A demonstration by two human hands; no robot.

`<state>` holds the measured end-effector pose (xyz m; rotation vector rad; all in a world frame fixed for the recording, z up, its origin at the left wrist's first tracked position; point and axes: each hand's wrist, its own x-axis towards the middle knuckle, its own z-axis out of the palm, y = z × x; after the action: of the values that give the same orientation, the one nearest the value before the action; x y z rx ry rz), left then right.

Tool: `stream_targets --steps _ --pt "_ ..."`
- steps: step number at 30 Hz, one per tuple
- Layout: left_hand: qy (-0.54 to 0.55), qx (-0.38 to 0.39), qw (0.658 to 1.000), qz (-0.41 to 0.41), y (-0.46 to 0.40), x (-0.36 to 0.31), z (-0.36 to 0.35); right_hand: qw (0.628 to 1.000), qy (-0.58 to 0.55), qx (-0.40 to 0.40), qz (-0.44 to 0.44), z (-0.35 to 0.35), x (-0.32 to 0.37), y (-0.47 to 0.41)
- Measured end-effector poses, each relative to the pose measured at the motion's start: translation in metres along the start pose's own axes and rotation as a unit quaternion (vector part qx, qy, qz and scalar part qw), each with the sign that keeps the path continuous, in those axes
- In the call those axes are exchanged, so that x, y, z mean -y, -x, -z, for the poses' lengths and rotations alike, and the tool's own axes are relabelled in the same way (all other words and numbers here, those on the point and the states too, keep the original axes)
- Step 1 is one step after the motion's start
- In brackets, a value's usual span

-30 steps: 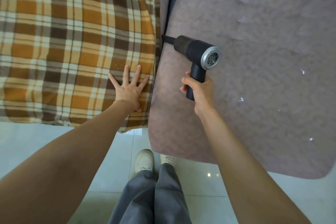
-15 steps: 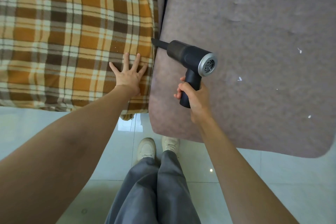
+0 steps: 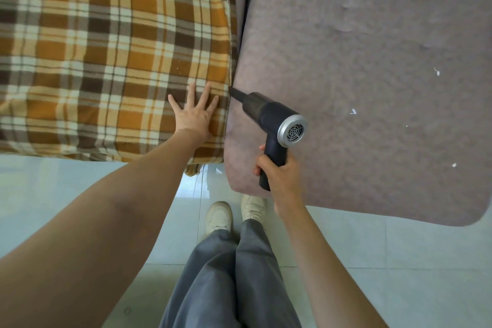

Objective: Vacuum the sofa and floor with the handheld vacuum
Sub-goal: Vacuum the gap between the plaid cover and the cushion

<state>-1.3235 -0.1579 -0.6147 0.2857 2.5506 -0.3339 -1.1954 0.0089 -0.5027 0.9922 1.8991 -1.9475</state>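
My right hand [image 3: 279, 177] grips the handle of a black handheld vacuum [image 3: 269, 114] with a silver rear grille. Its thin nozzle tip pokes into the gap between two sofa cushions. The right cushion is grey-brown [image 3: 359, 61] with a few white scraps [image 3: 353, 111] on it. A brown and orange plaid blanket [image 3: 106, 48] covers the left cushion. Fingers spread, my left hand [image 3: 195, 114] lies flat on the plaid near the gap. A few pale crumbs [image 3: 179, 70] dot the plaid above that hand.
Pale glossy tiled floor [image 3: 372, 261] runs along the sofa's front edge. My grey trouser legs [image 3: 229, 274] and cream shoes [image 3: 218, 217] stand right below the gap, one shoe tucked partly under the grey cushion.
The vacuum's nozzle has slid down the gap toward the sofa's front edge, and my right hand came with it. My left hand stays flat on the plaid.
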Motion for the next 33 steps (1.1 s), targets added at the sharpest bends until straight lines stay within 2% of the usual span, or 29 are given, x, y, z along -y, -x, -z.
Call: stream_targets --steps 11,15,23,33 --pt "0.050 -0.125 0.991 -0.002 0.007 0.017 -0.025 1.000 -0.005 -0.009 0.017 -0.003 0.001 0.005" --pt "0.073 -0.156 0.985 0.023 -0.006 0.019 -0.024 0.998 -0.044 -0.021 0.026 -0.006 0.018 -0.018" --pt "0.095 -0.195 0.974 0.060 -0.062 0.020 0.008 0.997 -0.021 -0.028 0.070 -0.020 0.049 -0.082" --pt "0.099 -0.238 0.965 0.056 -0.100 0.024 0.017 0.994 -0.027 -0.051 0.089 -0.040 0.089 -0.163"
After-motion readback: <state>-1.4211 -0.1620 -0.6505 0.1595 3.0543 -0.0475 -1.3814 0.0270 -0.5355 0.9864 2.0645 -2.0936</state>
